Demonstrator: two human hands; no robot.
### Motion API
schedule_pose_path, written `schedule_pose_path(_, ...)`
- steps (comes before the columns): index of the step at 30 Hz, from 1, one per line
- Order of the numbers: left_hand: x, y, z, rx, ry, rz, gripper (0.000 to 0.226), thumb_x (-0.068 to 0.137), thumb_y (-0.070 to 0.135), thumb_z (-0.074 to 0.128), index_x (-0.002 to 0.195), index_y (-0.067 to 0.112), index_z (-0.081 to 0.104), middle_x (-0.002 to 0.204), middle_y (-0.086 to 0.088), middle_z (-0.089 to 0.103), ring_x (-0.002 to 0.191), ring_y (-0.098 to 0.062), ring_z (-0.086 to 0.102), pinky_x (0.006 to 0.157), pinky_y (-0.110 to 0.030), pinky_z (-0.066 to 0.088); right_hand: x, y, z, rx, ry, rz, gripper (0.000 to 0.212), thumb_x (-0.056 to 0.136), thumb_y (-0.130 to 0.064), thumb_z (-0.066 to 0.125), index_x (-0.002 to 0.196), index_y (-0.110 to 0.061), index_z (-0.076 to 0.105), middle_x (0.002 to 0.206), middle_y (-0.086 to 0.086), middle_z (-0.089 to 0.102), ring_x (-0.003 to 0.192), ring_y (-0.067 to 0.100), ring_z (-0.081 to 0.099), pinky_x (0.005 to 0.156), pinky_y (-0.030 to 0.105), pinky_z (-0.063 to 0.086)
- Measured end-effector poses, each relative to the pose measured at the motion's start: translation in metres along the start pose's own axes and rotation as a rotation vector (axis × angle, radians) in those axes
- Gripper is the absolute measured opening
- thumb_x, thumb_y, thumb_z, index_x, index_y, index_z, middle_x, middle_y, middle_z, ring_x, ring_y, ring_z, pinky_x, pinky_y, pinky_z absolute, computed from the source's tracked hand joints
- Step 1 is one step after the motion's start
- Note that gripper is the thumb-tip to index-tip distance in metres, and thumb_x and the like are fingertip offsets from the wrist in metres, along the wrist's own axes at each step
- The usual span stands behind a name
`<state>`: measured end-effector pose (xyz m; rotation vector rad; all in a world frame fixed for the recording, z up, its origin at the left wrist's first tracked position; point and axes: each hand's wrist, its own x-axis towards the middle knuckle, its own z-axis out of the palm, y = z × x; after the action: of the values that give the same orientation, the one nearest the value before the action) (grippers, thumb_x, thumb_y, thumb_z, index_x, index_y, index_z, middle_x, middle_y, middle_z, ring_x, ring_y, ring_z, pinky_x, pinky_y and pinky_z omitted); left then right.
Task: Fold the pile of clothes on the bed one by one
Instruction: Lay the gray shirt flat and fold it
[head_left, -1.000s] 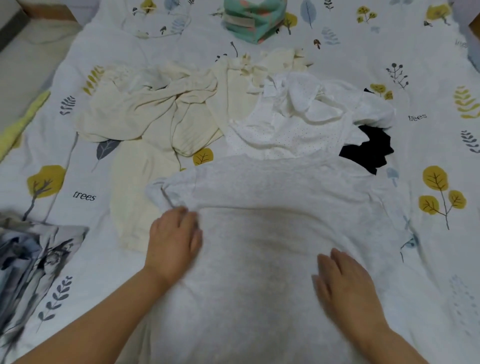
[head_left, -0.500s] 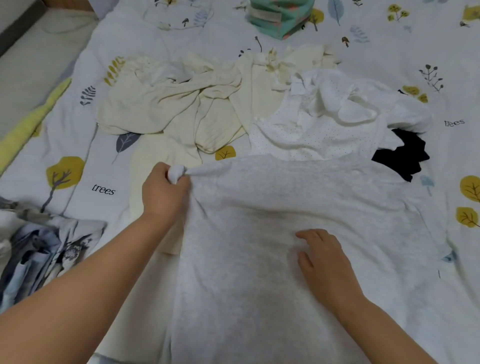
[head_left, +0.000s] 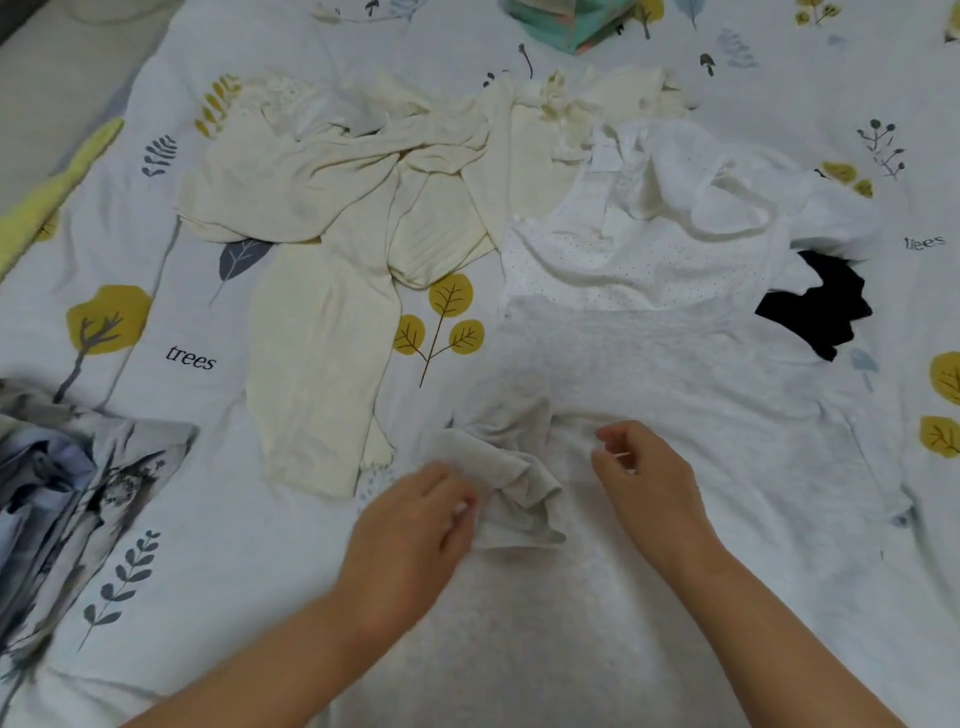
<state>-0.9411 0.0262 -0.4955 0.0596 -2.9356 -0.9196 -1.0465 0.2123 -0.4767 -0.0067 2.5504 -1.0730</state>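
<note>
White bedding printed with yellow trees and grey leaves (head_left: 156, 332) covers the bed. Spread flat across its near middle lies a pale grey knit top (head_left: 675, 395), its left sleeve (head_left: 511, 488) folded inward and bunched on the body. The left hand (head_left: 415, 525) sits at the sleeve's edge, fingers curled against the cloth; whether it actually pinches it is unclear. The right hand (head_left: 644, 478) hovers over the top's chest with thumb and forefinger drawn together. Beyond lie crumpled cream garments (head_left: 332, 208), a white dotted garment (head_left: 623, 260) and a black piece (head_left: 815, 306). A grey-blue patterned cloth (head_left: 67, 493) lies at the left.
</note>
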Motion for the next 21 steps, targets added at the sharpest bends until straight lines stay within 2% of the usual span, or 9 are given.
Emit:
schedule_pose_path(4,0.012,-0.008,0.002,0.050,0.178,-0.202,0.034,0.077,0.045,0.048,0.085,0.013,0.056,0.083,0.001,0.053,0.070,-0.009,0.046,0.057,-0.011,0.031,0.000,-0.013,0.025,-0.247,-0.173,-0.101,0.050,0.081,-0.044,0.064,0.123,-0.023,0.046,0.118,-0.005,0.046,0.109,0.014,0.045,0.086,0.028,0.039)
schedule_pose_path(6,0.018,-0.004,0.009,0.097,0.142,-0.231,0.037,0.072,0.052,0.050,0.075,0.016,0.055,0.077,0.002,0.051,0.066,-0.014,0.048,0.055,-0.021,0.038,-0.003,-0.017,0.040,-0.484,-0.226,-0.208,0.052,0.081,-0.041,0.064,0.124,-0.021,0.041,0.120,0.000,0.044,0.110,0.020,0.044,0.084,0.029,0.039)
schedule_pose_path(8,0.022,-0.003,0.019,0.201,0.024,-0.240,0.040,0.063,0.056,0.059,0.070,0.016,0.058,0.073,0.000,0.055,0.064,-0.019,0.053,0.053,-0.030,0.043,-0.002,-0.018,0.048,-0.614,-0.236,-0.244,0.044,0.086,-0.030,0.058,0.125,-0.018,0.040,0.118,0.005,0.050,0.106,0.024,0.050,0.079,0.031,0.040)
schedule_pose_path(11,0.024,-0.003,0.029,0.372,-0.133,-0.189,0.036,0.047,0.040,0.080,0.066,0.015,0.063,0.067,-0.004,0.060,0.058,-0.025,0.059,0.050,-0.033,0.044,-0.001,-0.021,0.044,-0.536,-0.130,-0.261,0.011,0.095,-0.022,0.044,0.105,-0.020,0.047,0.094,0.004,0.058,0.084,0.023,0.057,0.063,0.028,0.035)
schedule_pose_path(13,0.021,-0.004,0.023,0.331,-0.043,-0.157,0.016,0.061,0.031,0.067,0.061,0.017,0.059,0.063,-0.001,0.057,0.055,-0.025,0.057,0.053,-0.031,0.037,-0.003,-0.018,0.032,-0.494,-0.019,-0.281,0.004,0.096,-0.023,0.042,0.095,-0.021,0.045,0.080,-0.001,0.052,0.071,0.019,0.052,0.059,0.027,0.032)
schedule_pose_path(16,0.004,-0.012,0.001,0.244,0.168,-0.059,0.018,0.077,0.025,0.048,0.064,0.014,0.054,0.065,0.001,0.050,0.062,-0.019,0.045,0.064,-0.027,0.024,-0.016,-0.005,0.009,-0.468,0.109,-0.447,0.016,0.083,-0.014,0.065,0.085,-0.018,0.049,0.066,-0.005,0.050,0.053,0.011,0.042,0.045,0.021,0.027)
schedule_pose_path(18,-0.014,-0.023,-0.009,0.274,0.129,0.138,0.021,0.082,0.025,0.048,0.065,0.014,0.055,0.069,0.001,0.052,0.069,-0.017,0.044,0.068,-0.028,0.025,-0.024,0.008,-0.002,-0.559,-0.015,-0.604,0.028,0.068,-0.021,0.080,0.081,-0.018,0.055,0.067,-0.005,0.051,0.054,0.008,0.043,0.048,0.016,0.023)
schedule_pose_path(19,-0.022,-0.029,-0.012,0.301,0.062,0.238,0.027,0.087,0.028,0.046,0.064,0.016,0.055,0.070,0.002,0.053,0.070,-0.016,0.045,0.069,-0.028,0.027,-0.026,0.016,-0.003,-0.668,-0.180,-0.630,0.034,0.066,-0.035,0.081,0.086,-0.020,0.057,0.076,-0.005,0.051,0.063,0.011,0.050,0.053,0.018,0.027)
schedule_pose_path(21,-0.031,-0.038,-0.012,0.332,-0.048,0.322,0.042,0.095,0.035,0.035,0.061,0.020,0.054,0.065,0.006,0.053,0.065,-0.014,0.048,0.069,-0.027,0.030,-0.026,0.019,-0.005,-0.760,-0.411,-0.486,0.049,0.072,-0.061,0.065,0.105,-0.026,0.056,0.101,-0.007,0.048,0.098,0.015,0.051,0.074,0.026,0.036)
